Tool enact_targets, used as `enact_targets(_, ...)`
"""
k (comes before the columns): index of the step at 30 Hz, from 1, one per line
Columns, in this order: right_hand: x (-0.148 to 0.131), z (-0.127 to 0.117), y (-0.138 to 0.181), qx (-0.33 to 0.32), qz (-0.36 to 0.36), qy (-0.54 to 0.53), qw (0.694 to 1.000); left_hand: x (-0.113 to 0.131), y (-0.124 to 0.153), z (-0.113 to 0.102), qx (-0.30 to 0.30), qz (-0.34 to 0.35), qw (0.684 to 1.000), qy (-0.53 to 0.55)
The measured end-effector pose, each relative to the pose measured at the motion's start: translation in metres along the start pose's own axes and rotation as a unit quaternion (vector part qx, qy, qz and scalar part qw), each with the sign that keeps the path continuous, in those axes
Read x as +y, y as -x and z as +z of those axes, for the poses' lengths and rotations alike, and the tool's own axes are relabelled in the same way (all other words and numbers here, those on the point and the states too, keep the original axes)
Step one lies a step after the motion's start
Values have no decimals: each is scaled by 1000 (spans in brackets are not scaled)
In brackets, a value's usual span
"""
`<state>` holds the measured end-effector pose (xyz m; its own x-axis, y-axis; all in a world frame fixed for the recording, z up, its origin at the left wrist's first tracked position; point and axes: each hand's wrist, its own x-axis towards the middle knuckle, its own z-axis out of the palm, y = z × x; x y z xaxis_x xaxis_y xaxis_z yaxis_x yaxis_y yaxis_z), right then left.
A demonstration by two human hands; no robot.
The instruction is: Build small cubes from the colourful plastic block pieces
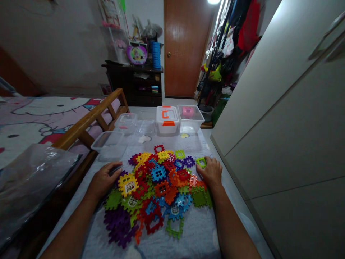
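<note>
A heap of colourful interlocking plastic tiles (159,187) in red, yellow, green, blue, purple and orange lies on the grey cloth-covered table (194,233). My left hand (104,180) rests at the heap's left edge, fingers curled over a dark piece beside a yellow window tile (128,184). My right hand (210,171) sits at the heap's right edge, its fingers closed on a light green frame tile (201,162).
Several clear plastic tubs stand behind the heap: one near left (109,145), two further back (126,122), one with pink contents (190,117), and a white box with orange handle (167,118). A wooden bed rail (91,118) runs along the left, a white wardrobe (283,118) on the right.
</note>
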<state>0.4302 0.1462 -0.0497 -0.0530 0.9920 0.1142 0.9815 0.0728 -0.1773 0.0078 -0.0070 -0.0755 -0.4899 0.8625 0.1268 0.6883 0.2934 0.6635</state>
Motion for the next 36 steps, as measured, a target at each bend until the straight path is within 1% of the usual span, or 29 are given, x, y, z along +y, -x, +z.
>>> enact_targets(4, 1, 3, -1, 8, 8, 5, 1000, -2, 0, 0, -3, 3, 1000, 0)
enact_targets(7, 2, 2, -10, 10, 17, 0, 1000, -5, -1, 1, -5, 11, 1000, 4)
enact_targets(10, -3, -5, -31, 14, 27, -8, 999, -7, -2, 2, -2, 15, 1000, 4)
enact_targets(14, -19, -11, -69, 28, 41, -15, 999, -8, -2, 2, 7, 18, 1000, 4)
enact_targets(18, -31, -3, -90, 21, 65, -29, 997, -9, -2, 2, 9, 21, 1000, -4)
enact_targets(21, -34, 7, -93, 27, 85, -28, 996, -12, -2, 2, 7, 21, 1000, -8)
enact_targets(24, -32, 13, -92, 36, 85, -25, 995, -16, -3, 3, -2, 24, 1000, -13)
enact_targets(29, -31, 13, -88, 29, 89, -13, 996, -23, -4, 4, -12, 26, 999, -23)
enact_targets(36, -30, 11, -83, 23, 93, -7, 995, -29, -5, 5, -5, 38, 999, -26)
